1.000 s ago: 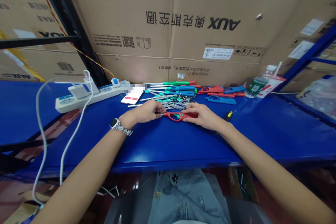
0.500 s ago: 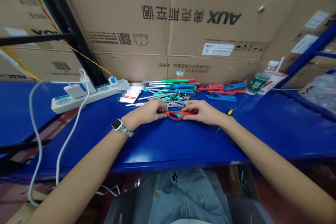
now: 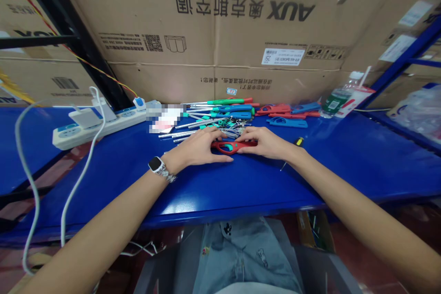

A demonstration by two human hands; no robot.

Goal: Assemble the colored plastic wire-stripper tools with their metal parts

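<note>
Over the blue tabletop, my right hand (image 3: 265, 143) pinches the right end of a red lighter handle (image 3: 228, 148) with a green trigger in its loop. My left hand (image 3: 201, 146) is at the handle's left end, its thumb stretched out in front and apart from the fingers. Its fingertips lie partly hidden behind the handle, so contact there is hard to make out. Just beyond both hands is a pile of thin metal parts and green pieces (image 3: 234, 125). Silver lighter tubes (image 3: 193, 124) lie to the left of that pile.
Blue and green lighters (image 3: 234, 108) lie behind the pile, with red handle shells (image 3: 275, 109) and a blue shell (image 3: 287, 122) to their right. A screwdriver (image 3: 299, 141) sits by my right wrist. A power strip (image 3: 69, 136), phone (image 3: 168, 119), bottle (image 3: 332, 103) and cup (image 3: 358, 98) stand around.
My left hand has loosened from the red lighter handle, its thumb swinging out toward the front. My right hand still holds the handle. The whole view has shifted slightly.
</note>
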